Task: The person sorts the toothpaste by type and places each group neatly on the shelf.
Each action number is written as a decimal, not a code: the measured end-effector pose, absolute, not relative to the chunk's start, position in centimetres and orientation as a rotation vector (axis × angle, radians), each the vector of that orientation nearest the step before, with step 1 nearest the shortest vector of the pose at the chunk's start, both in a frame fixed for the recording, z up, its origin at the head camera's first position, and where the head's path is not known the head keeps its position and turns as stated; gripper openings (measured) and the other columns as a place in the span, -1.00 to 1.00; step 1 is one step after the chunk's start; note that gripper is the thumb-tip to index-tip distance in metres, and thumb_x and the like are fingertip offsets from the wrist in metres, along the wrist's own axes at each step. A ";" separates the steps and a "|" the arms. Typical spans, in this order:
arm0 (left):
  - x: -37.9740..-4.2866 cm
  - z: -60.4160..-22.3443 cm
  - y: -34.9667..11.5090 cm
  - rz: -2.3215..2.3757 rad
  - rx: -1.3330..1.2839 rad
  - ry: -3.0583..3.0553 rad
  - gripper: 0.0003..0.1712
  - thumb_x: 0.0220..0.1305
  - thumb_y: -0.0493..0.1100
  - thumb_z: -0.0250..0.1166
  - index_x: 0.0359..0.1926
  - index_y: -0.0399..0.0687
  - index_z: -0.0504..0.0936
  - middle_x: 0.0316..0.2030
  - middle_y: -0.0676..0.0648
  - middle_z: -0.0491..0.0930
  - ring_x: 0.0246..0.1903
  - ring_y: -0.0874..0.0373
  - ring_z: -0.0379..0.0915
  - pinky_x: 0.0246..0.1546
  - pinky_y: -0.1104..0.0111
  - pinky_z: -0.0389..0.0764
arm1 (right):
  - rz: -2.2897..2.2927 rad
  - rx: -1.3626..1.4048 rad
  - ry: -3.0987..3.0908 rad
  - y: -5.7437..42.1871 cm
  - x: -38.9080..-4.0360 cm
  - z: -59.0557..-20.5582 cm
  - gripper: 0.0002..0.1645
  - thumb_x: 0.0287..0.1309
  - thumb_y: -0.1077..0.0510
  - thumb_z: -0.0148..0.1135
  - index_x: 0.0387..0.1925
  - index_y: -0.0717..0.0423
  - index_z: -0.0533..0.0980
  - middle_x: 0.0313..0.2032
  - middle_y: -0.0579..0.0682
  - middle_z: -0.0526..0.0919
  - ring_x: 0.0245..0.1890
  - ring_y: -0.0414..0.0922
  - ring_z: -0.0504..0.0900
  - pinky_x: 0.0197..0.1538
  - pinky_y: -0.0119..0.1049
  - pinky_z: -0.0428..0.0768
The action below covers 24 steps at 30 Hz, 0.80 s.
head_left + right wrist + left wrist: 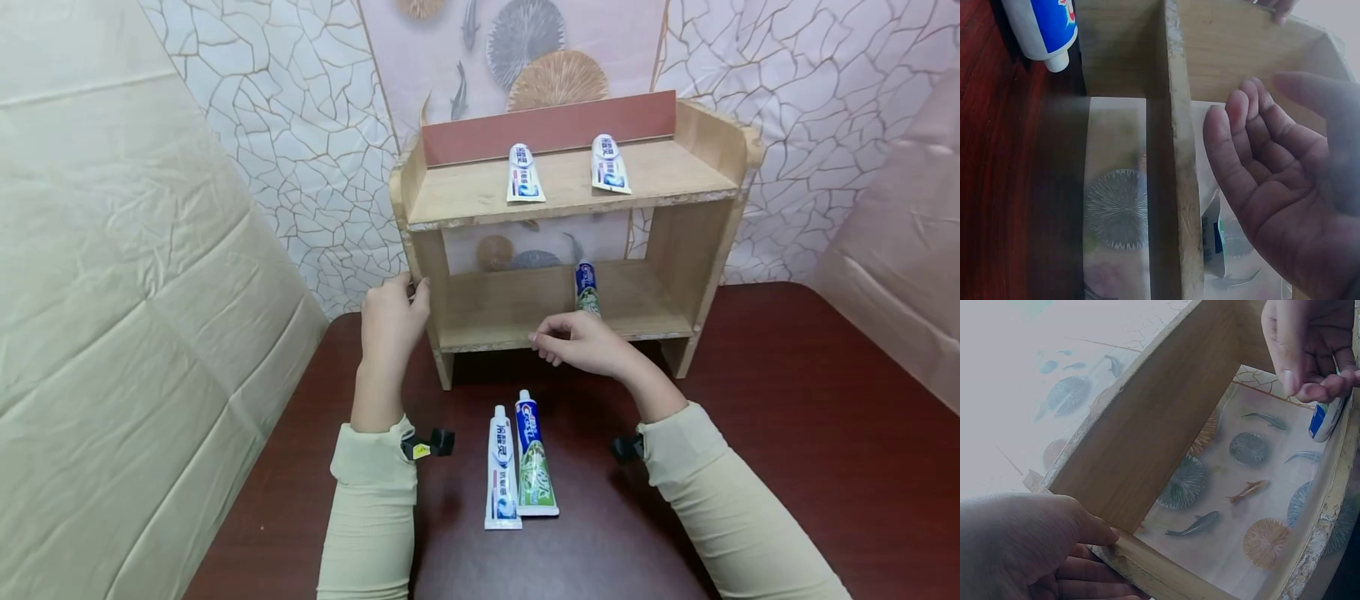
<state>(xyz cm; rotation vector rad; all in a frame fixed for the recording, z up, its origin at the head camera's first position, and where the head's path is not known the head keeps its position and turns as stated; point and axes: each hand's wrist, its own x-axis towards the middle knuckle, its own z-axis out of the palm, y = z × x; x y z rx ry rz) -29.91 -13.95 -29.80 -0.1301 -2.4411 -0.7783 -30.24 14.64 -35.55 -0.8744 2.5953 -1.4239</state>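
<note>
My left hand (395,317) holds the left side panel of a small two-tier wooden shelf (705,267). In the left wrist view the thumb lies on the panel's edge, with the other fingers behind it. My right hand (588,343) hovers in front of the lower tier, its fingers loosely bent and nothing in them. Just behind it a blue and green Crest toothpaste tube (586,283) lies on that tier, its lower end hidden by the hand. Two white toothpaste tubes, one at left (524,175) and one at right (610,165), lie on the upper tier.
On the dark red table (787,433) before the shelf, a white toothpaste tube (502,475) and another Crest tube (535,462) lie side by side, caps toward the shelf. A reddish strip (551,129) backs the upper tier. Pale cloth (187,275) hangs at the left.
</note>
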 end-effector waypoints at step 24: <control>-29.8 -29.9 -13.9 -0.770 -0.124 -2.454 -0.64 0.48 0.00 0.14 -0.24 -0.18 0.68 -0.18 -0.23 0.75 -0.11 -0.19 0.67 -0.15 0.06 0.67 | -1.199 -0.977 2.426 15.9 -31.2 -37.0 -0.75 0.46 0.09 0.15 -0.12 0.14 0.67 -0.28 -0.02 0.73 -0.25 -0.01 0.72 -0.11 -0.08 0.69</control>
